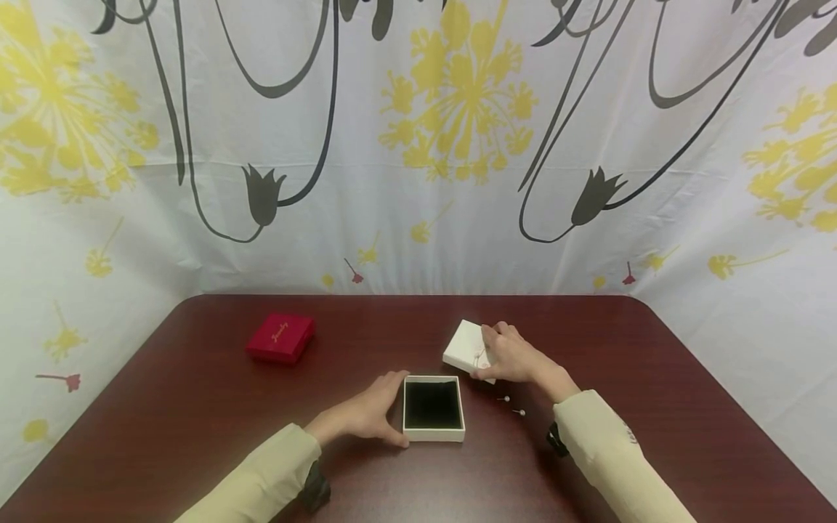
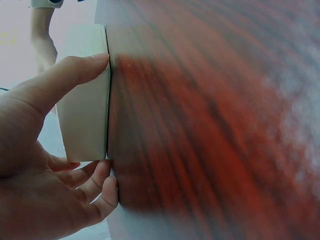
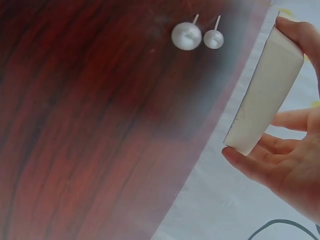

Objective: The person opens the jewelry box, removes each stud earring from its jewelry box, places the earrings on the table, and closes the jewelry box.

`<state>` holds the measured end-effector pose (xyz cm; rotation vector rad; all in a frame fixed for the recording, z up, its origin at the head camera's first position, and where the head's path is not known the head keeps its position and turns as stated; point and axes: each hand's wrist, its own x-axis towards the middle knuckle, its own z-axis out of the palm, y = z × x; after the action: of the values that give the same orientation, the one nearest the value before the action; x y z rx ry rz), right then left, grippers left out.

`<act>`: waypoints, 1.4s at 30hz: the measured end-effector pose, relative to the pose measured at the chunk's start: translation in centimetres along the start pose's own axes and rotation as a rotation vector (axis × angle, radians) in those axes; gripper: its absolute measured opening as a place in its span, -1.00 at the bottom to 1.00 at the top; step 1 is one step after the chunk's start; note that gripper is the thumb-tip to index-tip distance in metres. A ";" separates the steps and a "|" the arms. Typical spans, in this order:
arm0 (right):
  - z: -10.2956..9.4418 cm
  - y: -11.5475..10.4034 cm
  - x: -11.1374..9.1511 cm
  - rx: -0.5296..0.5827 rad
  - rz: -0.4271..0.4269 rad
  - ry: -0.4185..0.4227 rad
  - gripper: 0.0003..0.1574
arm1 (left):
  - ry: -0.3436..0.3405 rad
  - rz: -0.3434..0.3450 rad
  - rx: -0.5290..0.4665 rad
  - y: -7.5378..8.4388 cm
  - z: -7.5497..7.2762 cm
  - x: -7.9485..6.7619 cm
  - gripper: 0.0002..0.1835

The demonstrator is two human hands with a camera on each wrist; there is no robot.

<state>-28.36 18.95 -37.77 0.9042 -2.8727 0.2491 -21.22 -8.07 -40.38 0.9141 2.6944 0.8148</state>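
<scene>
A small white jewelry box base (image 1: 431, 436) with a black lining sits at the front middle of the table. My left hand (image 1: 373, 410) holds it by its left side, thumb at the near corner and fingers at the far corner. In the left wrist view the thumb lies along the box's pale wall (image 2: 89, 120). Behind it to the right, my right hand (image 1: 516, 356) grips the white box lid (image 1: 466, 345), which has a small printed design. Two pearl stud earrings, the nearer earring (image 1: 521, 412) and the farther earring (image 1: 505, 399), lie on the table below the right hand.
A red jewelry box (image 1: 281, 338) with gold lettering stands at the back left of the dark reddish wooden table (image 1: 366, 334). A white curtain (image 1: 405, 160) with yellow and grey flower prints hangs behind the table and along both sides.
</scene>
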 end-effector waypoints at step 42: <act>-1.3 -5.3 -2.4 0.087 -0.162 0.036 0.15 | 0.008 -0.017 -0.027 0.1 0.0 -0.2 0.10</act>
<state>-23.27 16.29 -36.27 1.1288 -2.7556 0.3722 -21.03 -8.10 -40.33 0.8822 2.6870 0.8507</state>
